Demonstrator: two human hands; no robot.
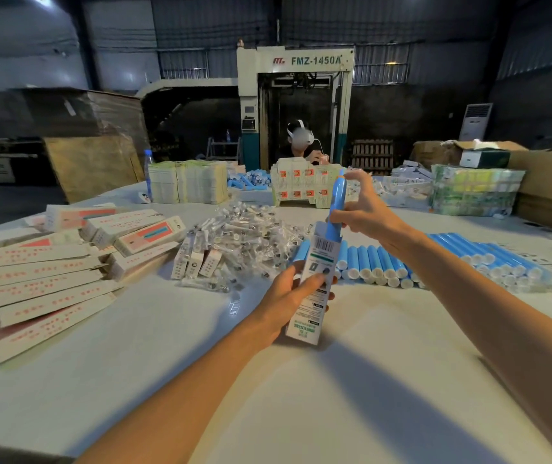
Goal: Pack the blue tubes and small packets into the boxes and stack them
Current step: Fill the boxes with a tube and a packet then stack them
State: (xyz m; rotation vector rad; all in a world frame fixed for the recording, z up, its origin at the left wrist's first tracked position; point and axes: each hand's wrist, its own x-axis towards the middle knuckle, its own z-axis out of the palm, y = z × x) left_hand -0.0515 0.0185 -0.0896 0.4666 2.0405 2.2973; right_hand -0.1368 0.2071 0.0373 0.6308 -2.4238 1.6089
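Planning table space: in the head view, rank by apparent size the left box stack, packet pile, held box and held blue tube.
1. box stack
2. packet pile
3. held box, inflated by nearness
4. blue tube, partly inside it

A tall white printed cardboard box [314,283] stood nearly upright above the table, top flap open, with a light-blue plastic tube [336,205] sticking more than halfway out of its mouth. Behind it, to the right, blue tubes with white end caps [378,262] lay side by side in rows. Small clear plastic packets [244,236] formed a loose heap left of them. Long white-and-red cardboard boxes [33,283] lay stacked at far left.
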